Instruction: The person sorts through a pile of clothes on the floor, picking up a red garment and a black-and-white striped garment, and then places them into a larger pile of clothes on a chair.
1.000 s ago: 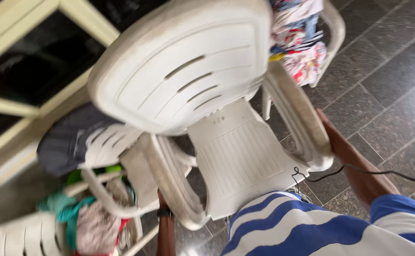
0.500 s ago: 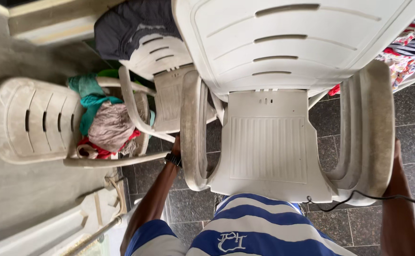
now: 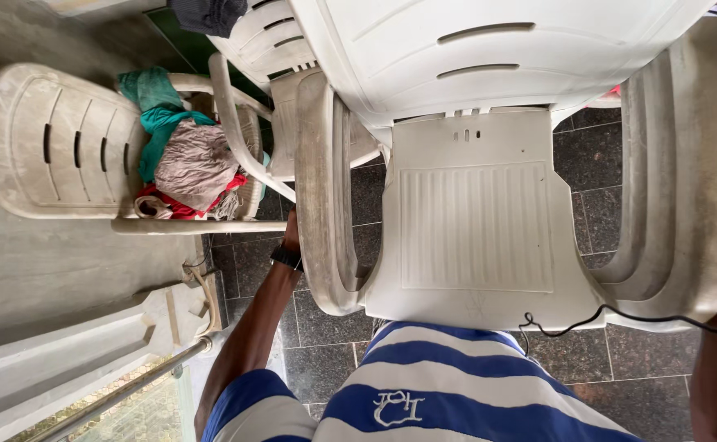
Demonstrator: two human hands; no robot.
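Head view: left hand (image 3: 292, 232) grips the dusty white plastic armchair (image 3: 473, 229) by its armrest, fingers hidden; right hand out of view, arm beside the other armrest.

One head-worn camera looks steeply down, close over the white plastic chair (image 3: 473, 237).

Directly below me, a stacked plastic chair (image 3: 473, 221) fills the centre of the frame, its seat facing up and its backrest at the top. My left hand (image 3: 291, 233) sits against the outer side of its left armrest (image 3: 321, 196). To the left, a second chair (image 3: 63, 143) lies on its side with a heap of clothes (image 3: 182, 160) on its seat. Another chair (image 3: 272, 49) stands behind, between the two. A cable (image 3: 620, 315) crosses the near right corner of the seat.
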